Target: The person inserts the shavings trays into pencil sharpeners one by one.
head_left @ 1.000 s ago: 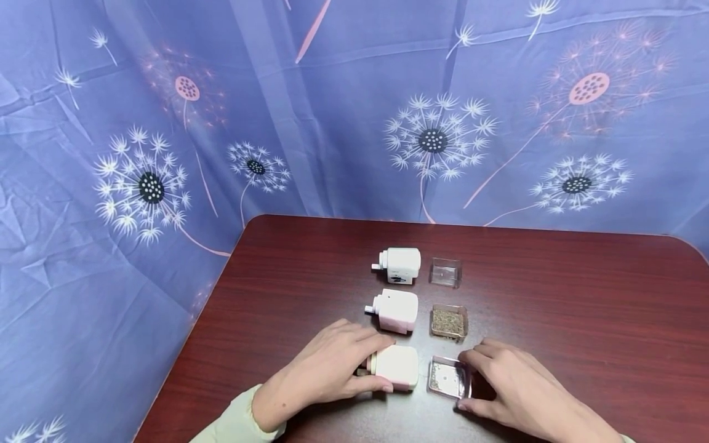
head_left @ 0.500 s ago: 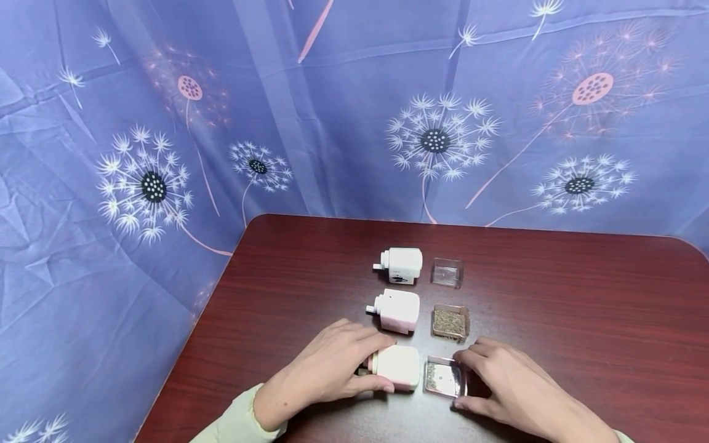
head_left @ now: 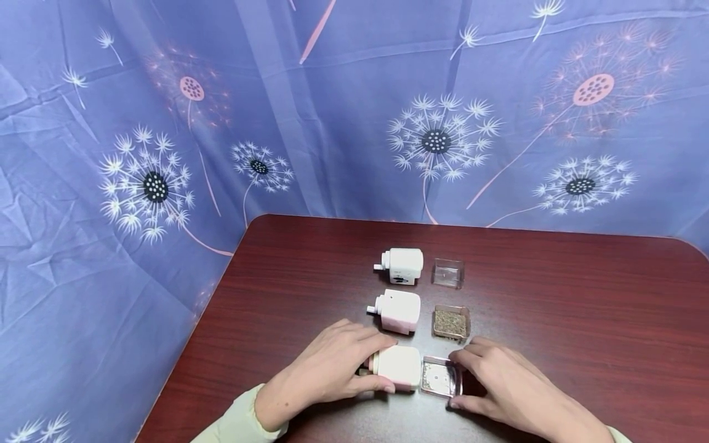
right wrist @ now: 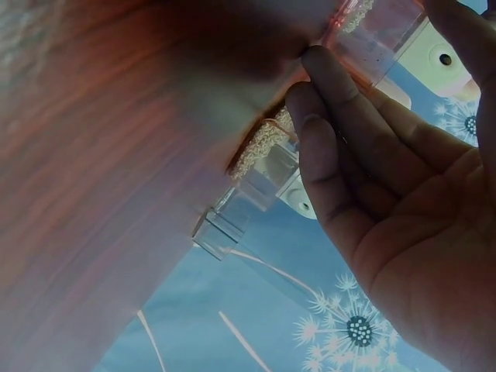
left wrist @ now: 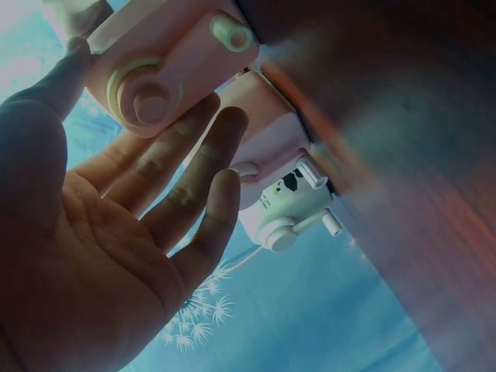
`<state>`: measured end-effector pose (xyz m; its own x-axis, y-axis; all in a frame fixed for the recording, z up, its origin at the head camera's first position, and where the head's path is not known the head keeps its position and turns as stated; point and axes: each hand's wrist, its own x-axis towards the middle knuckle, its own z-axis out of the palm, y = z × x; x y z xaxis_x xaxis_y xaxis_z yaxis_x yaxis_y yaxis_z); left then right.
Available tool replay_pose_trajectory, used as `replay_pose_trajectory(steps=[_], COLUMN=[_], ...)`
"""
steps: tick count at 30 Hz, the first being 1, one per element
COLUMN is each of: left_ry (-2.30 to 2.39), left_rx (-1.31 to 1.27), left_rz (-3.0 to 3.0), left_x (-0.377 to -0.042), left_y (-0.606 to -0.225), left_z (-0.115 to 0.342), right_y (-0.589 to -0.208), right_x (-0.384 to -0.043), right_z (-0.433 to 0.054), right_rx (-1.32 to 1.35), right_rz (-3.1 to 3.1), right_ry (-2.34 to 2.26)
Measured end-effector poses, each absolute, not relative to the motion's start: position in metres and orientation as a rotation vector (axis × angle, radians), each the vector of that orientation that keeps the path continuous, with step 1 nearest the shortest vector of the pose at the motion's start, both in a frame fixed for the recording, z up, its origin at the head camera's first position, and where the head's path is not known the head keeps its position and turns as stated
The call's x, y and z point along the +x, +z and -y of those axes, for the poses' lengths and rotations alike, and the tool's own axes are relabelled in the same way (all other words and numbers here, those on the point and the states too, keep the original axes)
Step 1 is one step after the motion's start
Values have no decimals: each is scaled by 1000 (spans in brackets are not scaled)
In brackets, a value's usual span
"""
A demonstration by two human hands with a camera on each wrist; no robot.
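A pale mint-green left sleeve [head_left: 235, 423] shows at the lower left of the head view — plain cloth, slightly puffed at its cuff [head_left: 267, 432]. A sliver of right sleeve [head_left: 617, 435], the same pale green, sits in the lower right. The left hand [head_left: 338, 363] and right hand [head_left: 509, 375] are bare — a small round spot [head_left: 287, 404] marks the skin just past the left cuff.

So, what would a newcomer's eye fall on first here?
First, probably the blue dandelion-print cloth behind the dark red table. Then three pale crank boxes in line, each with a clear tray on its right. The left hand holds the nearest box, the right hand the nearest tray.
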<state>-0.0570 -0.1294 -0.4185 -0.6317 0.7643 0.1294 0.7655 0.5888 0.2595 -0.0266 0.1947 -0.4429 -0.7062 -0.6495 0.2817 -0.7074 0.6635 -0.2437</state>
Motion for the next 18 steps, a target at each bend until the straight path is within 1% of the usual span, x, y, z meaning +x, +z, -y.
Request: replay_pose_trajectory(steps=[18], left_ry=[-467], left_rx=[-1356], left_rz=[2776], left_x=[-57], left_y=[-419], left_z=[130], right_y=[-443], right_x=[-30], right_z=[-188], right_rx=[1148], right_rz=[2689], right_ry=[522])
